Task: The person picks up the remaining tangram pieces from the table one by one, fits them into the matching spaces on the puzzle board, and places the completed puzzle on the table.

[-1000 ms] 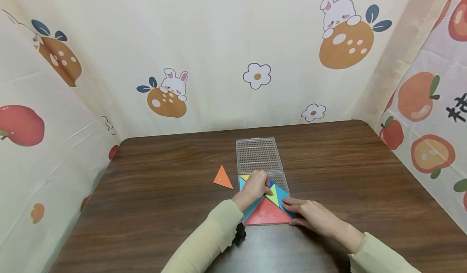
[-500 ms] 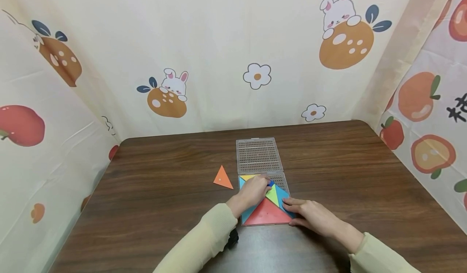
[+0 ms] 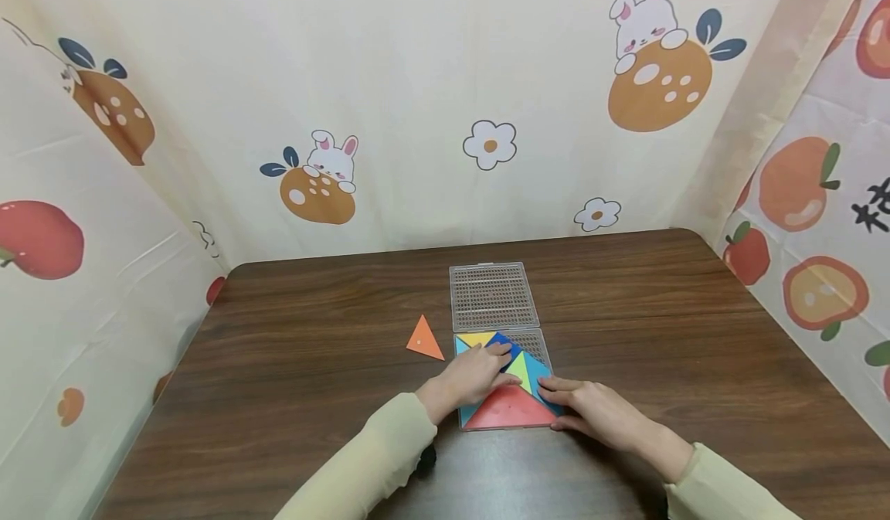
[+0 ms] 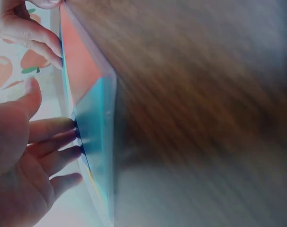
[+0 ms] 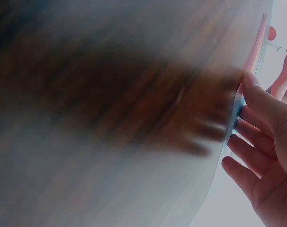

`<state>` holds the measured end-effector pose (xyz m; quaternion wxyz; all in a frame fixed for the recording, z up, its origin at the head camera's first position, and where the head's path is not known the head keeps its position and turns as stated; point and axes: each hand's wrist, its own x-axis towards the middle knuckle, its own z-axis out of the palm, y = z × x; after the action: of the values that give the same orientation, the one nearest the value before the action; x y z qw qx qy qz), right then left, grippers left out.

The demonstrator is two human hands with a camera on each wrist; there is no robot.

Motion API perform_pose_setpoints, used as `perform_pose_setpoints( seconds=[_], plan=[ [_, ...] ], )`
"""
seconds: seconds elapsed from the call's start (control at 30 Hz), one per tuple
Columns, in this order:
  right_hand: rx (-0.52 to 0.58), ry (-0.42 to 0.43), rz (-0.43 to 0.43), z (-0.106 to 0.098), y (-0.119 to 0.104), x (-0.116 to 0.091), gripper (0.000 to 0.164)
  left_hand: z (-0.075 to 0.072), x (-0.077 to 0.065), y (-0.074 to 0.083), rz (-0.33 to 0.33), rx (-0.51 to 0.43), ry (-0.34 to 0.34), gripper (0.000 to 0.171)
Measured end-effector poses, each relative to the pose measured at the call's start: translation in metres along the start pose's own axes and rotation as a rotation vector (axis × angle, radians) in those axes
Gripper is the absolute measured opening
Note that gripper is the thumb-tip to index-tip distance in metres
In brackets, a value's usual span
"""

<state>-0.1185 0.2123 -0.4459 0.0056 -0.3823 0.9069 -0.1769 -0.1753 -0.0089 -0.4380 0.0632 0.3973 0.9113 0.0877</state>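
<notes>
Tangram pieces lie in the base point(image 3: 534, 342) of a clear plastic case in the head view. My left hand point(image 3: 467, 379) is over them, its fingertips touching a dark blue piece point(image 3: 502, 341); it partly covers a light blue triangle point(image 3: 469, 413). In the left wrist view this hand's fingers are extended and apart. My right hand point(image 3: 603, 413) rests at the case's near right corner, its thumb against the edge and fingers on a blue triangle point(image 3: 537, 372). Between the hands are a lime green triangle point(image 3: 519, 368) and a large red triangle point(image 3: 509, 410). A yellow piece point(image 3: 476, 338) is at the back.
The case's perforated lid point(image 3: 492, 297) lies folded back on the wooden table point(image 3: 313, 350). An orange triangle point(image 3: 424, 341) lies left of the case. Printed curtains point(image 3: 417, 79) hang behind the table and at both sides.
My left hand has moved left and toward me and its fingers have straightened, uncovering more of the dark blue and yellow pieces. My right hand has stayed in place.
</notes>
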Motion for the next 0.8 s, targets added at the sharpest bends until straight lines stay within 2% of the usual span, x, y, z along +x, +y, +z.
perform_pose_setpoints(
  seconds=[0.23, 0.43, 0.6, 0.8],
  plan=[
    [0.006, -0.010, 0.007, -0.001, 0.000, 0.001, 0.040, 0.001, -0.004, -0.004, 0.024, -0.032, -0.021, 0.047],
    [0.009, -0.005, 0.005, -0.001, 0.000, 0.001, 0.040, 0.000, -0.007, -0.004, 0.040, -0.018, -0.016, 0.047],
    [0.012, -0.001, -0.001, -0.001, 0.000, 0.000, 0.039, -0.002, -0.010, -0.007, 0.035, -0.006, -0.020, 0.044],
    [0.020, -0.011, 0.006, -0.002, -0.001, 0.000, 0.040, -0.006, -0.020, -0.017, 0.007, -0.023, -0.017, 0.045]
  ],
)
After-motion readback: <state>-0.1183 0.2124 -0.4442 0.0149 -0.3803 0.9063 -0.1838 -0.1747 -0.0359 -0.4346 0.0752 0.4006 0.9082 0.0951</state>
